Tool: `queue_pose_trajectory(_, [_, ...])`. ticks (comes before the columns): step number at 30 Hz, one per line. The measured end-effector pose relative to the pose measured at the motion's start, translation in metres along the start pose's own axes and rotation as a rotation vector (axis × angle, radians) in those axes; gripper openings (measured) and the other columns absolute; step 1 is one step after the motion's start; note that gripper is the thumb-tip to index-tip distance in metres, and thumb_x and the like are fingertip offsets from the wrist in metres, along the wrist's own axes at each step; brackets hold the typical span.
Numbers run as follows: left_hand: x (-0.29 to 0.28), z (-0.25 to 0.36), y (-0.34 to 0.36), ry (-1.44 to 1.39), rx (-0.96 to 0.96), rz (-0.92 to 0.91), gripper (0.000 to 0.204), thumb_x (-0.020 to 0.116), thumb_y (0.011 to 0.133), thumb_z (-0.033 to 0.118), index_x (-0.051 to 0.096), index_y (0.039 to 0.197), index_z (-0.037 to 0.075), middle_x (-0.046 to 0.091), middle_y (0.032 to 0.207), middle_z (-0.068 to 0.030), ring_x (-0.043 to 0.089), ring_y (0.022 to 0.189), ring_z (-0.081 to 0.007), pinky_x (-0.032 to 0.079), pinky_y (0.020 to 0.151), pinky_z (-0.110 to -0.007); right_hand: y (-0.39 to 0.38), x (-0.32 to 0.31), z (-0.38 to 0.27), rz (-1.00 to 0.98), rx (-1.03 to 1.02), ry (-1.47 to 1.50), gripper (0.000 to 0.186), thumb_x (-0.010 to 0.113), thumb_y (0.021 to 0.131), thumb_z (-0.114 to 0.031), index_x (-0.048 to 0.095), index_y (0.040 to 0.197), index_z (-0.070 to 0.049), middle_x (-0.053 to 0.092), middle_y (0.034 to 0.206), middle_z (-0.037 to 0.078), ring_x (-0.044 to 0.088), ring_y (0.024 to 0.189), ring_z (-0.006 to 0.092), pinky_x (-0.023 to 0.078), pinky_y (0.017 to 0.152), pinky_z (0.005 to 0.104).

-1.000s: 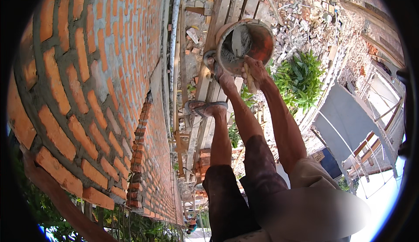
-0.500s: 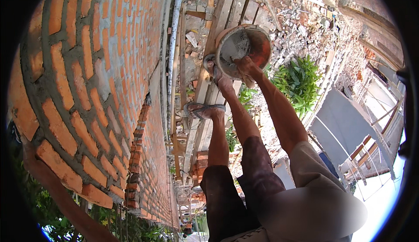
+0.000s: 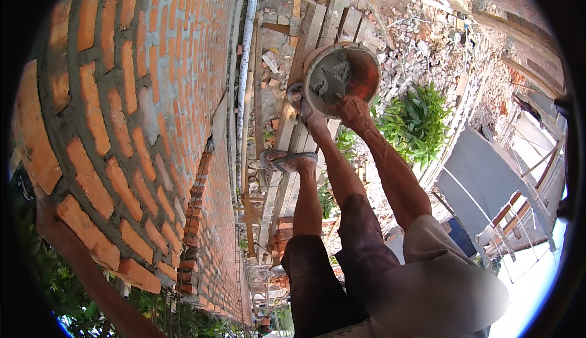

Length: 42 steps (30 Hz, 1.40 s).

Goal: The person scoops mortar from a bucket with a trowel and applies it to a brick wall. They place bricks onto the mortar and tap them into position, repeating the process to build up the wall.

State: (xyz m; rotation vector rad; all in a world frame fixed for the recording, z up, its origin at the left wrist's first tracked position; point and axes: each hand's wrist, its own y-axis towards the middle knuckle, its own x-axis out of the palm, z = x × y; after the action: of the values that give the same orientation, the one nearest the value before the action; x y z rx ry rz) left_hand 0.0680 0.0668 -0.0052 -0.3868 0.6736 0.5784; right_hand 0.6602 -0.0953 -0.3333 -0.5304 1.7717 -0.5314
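Note:
My right hand (image 3: 354, 111) is closed at the rim of a round bucket (image 3: 372, 63). It grips a trowel, mostly hidden by the hand and the mortar. Wet grey mortar (image 3: 329, 79) lies inside the bucket, against one side. At the far left my left forearm (image 3: 79, 265) runs up along the end of a brick wall (image 3: 122, 155). My left hand (image 3: 44, 207) is beside the outermost bricks, its fingers hidden in shadow and behind the wall. Fresh grey mortar fills the joints between the orange bricks there.
My sandalled feet (image 3: 287, 160) stand on narrow wooden planks (image 3: 284, 182) beside the wall. A pale pipe (image 3: 246, 51) runs along the wall's foot. Rubble (image 3: 421, 51) and a leafy green plant (image 3: 415, 121) lie to the right, with grey panels (image 3: 482, 170) beyond.
My right hand has turned and drawn slightly back toward me at the bucket. The trowel blade, visible earlier on the mortar, is now mostly hidden. My left arm has hardly moved.

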Motion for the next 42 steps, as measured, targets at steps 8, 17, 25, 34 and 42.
queue_pose_trajectory(8, [-0.006, 0.001, 0.005, 0.057, -0.062, -0.060, 0.051, 0.055, 0.097, 0.039, 0.061, 0.121, -0.006, 0.063, 0.104, -0.0122, 0.061, 0.092, -0.0184, 0.050, 0.081, -0.033, -0.036, -0.029, 0.010, -0.540, 0.627, 1.160, 0.036, 0.057, 0.095, -0.040, 0.056, 0.080, -0.007, 0.054, 0.062, 0.004, 0.052, 0.050, 0.0164, 0.044, 0.044, 0.0330])
queue_pose_trajectory(17, [-0.009, -0.004, 0.011, -0.015, -0.082, -0.049, 0.043, 0.056, 0.096, 0.030, 0.063, 0.117, -0.007, 0.064, 0.102, -0.0121, 0.062, 0.087, -0.0187, 0.049, 0.077, -0.035, -0.014, -0.013, 0.011, -0.428, 0.548, 1.128, 0.026, 0.058, 0.094, -0.032, 0.057, 0.085, -0.007, 0.054, 0.062, 0.006, 0.055, 0.054, 0.0176, 0.046, 0.051, 0.0364])
queue_pose_trajectory(25, [-0.001, -0.005, 0.003, -0.003, 0.062, -0.084, 0.038, 0.055, 0.098, 0.029, 0.064, 0.110, -0.005, 0.062, 0.096, -0.0078, 0.059, 0.083, -0.0140, 0.048, 0.075, -0.031, -0.025, -0.053, 0.025, -0.242, 0.176, 0.105, 0.014, 0.058, 0.083, -0.011, 0.065, 0.086, 0.001, 0.065, 0.075, 0.021, 0.066, 0.070, 0.0346, 0.050, 0.064, 0.0473])
queue_pose_trajectory(34, [-0.014, -0.012, 0.015, 0.009, -0.082, -0.017, 0.035, 0.059, 0.096, 0.027, 0.064, 0.107, -0.006, 0.064, 0.096, -0.0094, 0.060, 0.083, -0.0152, 0.049, 0.075, -0.033, 0.001, -0.009, -0.012, -0.044, -0.065, -0.067, 0.012, 0.056, 0.079, -0.007, 0.065, 0.075, 0.000, 0.064, 0.073, 0.024, 0.066, 0.073, 0.0413, 0.053, 0.065, 0.0486])
queue_pose_trajectory(42, [-0.008, -0.010, 0.008, 0.071, -0.012, -0.110, 0.039, 0.059, 0.097, 0.028, 0.063, 0.111, -0.008, 0.066, 0.095, -0.0103, 0.061, 0.080, -0.0153, 0.050, 0.072, -0.032, -0.031, -0.025, 0.016, -0.139, 0.141, 0.295, 0.034, 0.061, 0.089, -0.032, 0.065, 0.088, 0.002, 0.064, 0.078, 0.025, 0.065, 0.075, 0.0419, 0.048, 0.065, 0.0480])
